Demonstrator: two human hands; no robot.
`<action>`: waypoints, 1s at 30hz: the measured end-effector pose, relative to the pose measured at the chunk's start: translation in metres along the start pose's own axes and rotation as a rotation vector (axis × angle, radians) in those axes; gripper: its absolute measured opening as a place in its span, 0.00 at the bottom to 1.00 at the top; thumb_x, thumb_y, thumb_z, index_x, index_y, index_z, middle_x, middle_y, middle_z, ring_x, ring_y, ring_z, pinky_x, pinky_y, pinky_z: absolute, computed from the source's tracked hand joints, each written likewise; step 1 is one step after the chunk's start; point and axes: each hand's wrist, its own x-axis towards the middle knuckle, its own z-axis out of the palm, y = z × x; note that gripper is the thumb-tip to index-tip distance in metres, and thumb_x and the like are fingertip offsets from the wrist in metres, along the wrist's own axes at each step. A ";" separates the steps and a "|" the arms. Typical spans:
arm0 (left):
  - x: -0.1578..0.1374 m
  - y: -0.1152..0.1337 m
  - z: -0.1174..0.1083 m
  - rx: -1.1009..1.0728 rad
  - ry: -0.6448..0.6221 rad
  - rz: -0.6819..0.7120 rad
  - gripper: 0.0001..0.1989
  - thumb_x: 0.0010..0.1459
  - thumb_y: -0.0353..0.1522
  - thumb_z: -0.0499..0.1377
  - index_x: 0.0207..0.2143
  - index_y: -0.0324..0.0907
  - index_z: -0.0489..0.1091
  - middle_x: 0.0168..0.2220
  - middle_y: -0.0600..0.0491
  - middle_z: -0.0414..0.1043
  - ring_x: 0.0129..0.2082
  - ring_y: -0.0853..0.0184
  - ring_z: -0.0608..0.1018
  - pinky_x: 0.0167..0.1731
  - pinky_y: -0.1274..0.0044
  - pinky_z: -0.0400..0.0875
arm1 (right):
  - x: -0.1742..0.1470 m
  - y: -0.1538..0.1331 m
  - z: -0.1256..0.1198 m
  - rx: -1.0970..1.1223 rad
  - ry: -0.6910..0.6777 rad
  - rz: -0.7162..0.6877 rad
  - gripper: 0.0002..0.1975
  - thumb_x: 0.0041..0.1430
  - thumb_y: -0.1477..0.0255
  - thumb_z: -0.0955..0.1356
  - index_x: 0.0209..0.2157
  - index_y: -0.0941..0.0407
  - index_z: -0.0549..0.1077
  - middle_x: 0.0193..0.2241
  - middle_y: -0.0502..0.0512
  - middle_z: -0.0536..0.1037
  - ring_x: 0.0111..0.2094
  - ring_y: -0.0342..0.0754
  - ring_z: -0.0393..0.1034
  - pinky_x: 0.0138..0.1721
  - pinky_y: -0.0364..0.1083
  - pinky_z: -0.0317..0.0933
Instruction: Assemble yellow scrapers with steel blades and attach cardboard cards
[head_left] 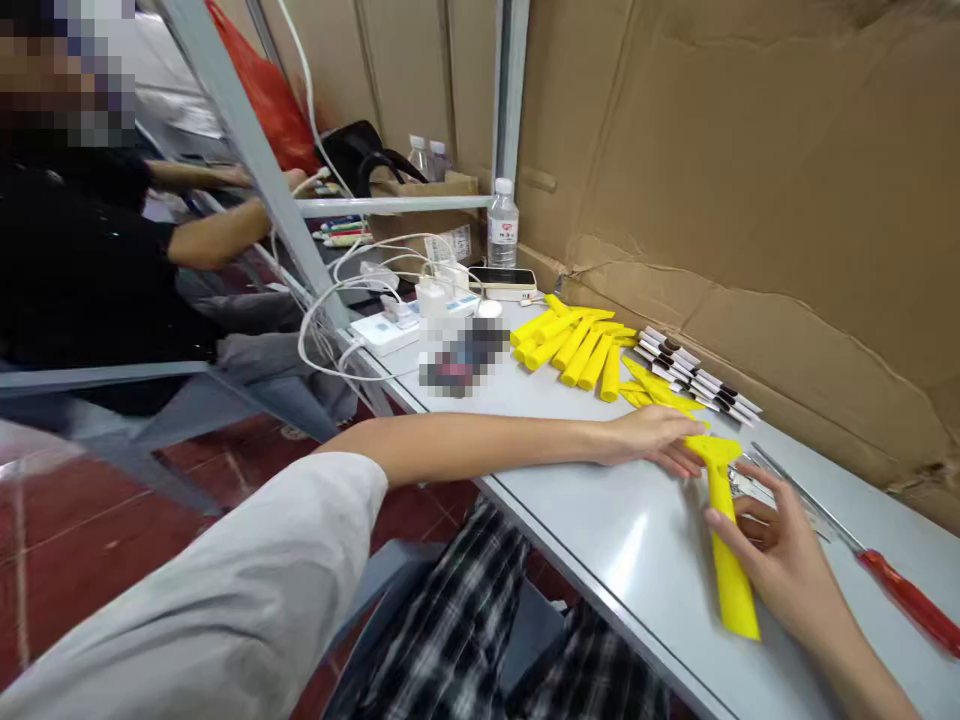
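A yellow T-shaped tube piece [731, 560], with a flat wide head and a long body, is held above the near right part of the table. My left hand [656, 438] reaches across and pinches the left corner of its head between thumb and fingers. Around the middle of the body, my right hand [784, 550] is closed, thumb on the near side. Beyond my left hand lie several flat pointed yellow pieces [652, 385], and farther left a row of yellow tube pieces [574, 345]. A long screwdriver [904, 595] with a red handle rests right of my right hand.
Black-and-white strips [697, 375] lie along the cardboard wall [750, 180]. A white power strip [386, 330] with tangled cables, a phone [502, 282] and a water bottle [503, 225] stand at the table's far end. Another person [82, 270] sits at left beyond a metal frame post [247, 140].
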 end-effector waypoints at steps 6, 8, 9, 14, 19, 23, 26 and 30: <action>-0.007 -0.004 0.003 0.023 0.072 0.069 0.19 0.57 0.31 0.71 0.51 0.36 0.76 0.38 0.48 0.81 0.34 0.66 0.83 0.45 0.66 0.79 | -0.009 -0.007 0.007 -0.018 -0.004 -0.047 0.48 0.52 0.45 0.75 0.67 0.50 0.58 0.32 0.50 0.71 0.26 0.43 0.67 0.24 0.43 0.66; -0.009 -0.003 0.001 0.028 0.074 0.075 0.23 0.53 0.29 0.73 0.52 0.35 0.76 0.38 0.48 0.81 0.36 0.65 0.83 0.47 0.65 0.78 | -0.011 -0.008 0.009 -0.022 -0.005 -0.048 0.47 0.53 0.45 0.75 0.67 0.50 0.58 0.32 0.50 0.72 0.26 0.42 0.66 0.24 0.42 0.65; -0.010 -0.003 0.000 0.026 0.067 0.072 0.25 0.52 0.28 0.74 0.52 0.35 0.76 0.38 0.48 0.82 0.36 0.65 0.83 0.48 0.64 0.77 | -0.012 -0.008 0.010 -0.021 -0.004 -0.045 0.47 0.54 0.46 0.75 0.68 0.50 0.58 0.33 0.50 0.72 0.26 0.42 0.66 0.24 0.42 0.65; -0.014 0.000 -0.002 0.035 0.045 0.049 0.32 0.46 0.28 0.77 0.54 0.35 0.74 0.35 0.49 0.82 0.31 0.66 0.82 0.45 0.65 0.76 | -0.013 -0.008 0.011 -0.015 0.027 -0.034 0.45 0.54 0.46 0.74 0.67 0.49 0.60 0.33 0.50 0.71 0.27 0.41 0.67 0.25 0.41 0.66; -0.015 0.001 -0.001 0.077 0.009 0.038 0.36 0.46 0.27 0.76 0.59 0.33 0.71 0.32 0.50 0.82 0.31 0.66 0.83 0.43 0.68 0.76 | -0.012 -0.009 0.010 0.015 0.066 -0.018 0.46 0.52 0.45 0.75 0.66 0.50 0.62 0.33 0.50 0.70 0.26 0.41 0.66 0.23 0.41 0.64; -0.014 -0.001 -0.001 0.120 -0.015 0.080 0.26 0.48 0.31 0.75 0.50 0.34 0.76 0.33 0.51 0.81 0.31 0.68 0.82 0.41 0.72 0.76 | -0.011 -0.007 0.009 0.036 0.070 -0.005 0.46 0.52 0.44 0.75 0.66 0.50 0.62 0.33 0.50 0.69 0.25 0.41 0.66 0.22 0.41 0.62; -0.012 -0.005 -0.003 0.125 -0.043 0.110 0.21 0.50 0.34 0.75 0.44 0.35 0.78 0.36 0.50 0.81 0.33 0.69 0.82 0.40 0.73 0.76 | -0.011 -0.006 0.009 0.044 0.064 -0.006 0.46 0.52 0.45 0.75 0.66 0.50 0.62 0.33 0.50 0.69 0.26 0.41 0.67 0.23 0.41 0.63; -0.009 -0.007 -0.004 0.091 -0.044 0.120 0.19 0.52 0.36 0.75 0.43 0.36 0.78 0.37 0.50 0.81 0.33 0.69 0.82 0.39 0.73 0.76 | -0.011 -0.007 0.008 0.071 0.029 0.007 0.43 0.56 0.45 0.73 0.66 0.50 0.62 0.36 0.53 0.73 0.28 0.42 0.68 0.25 0.41 0.65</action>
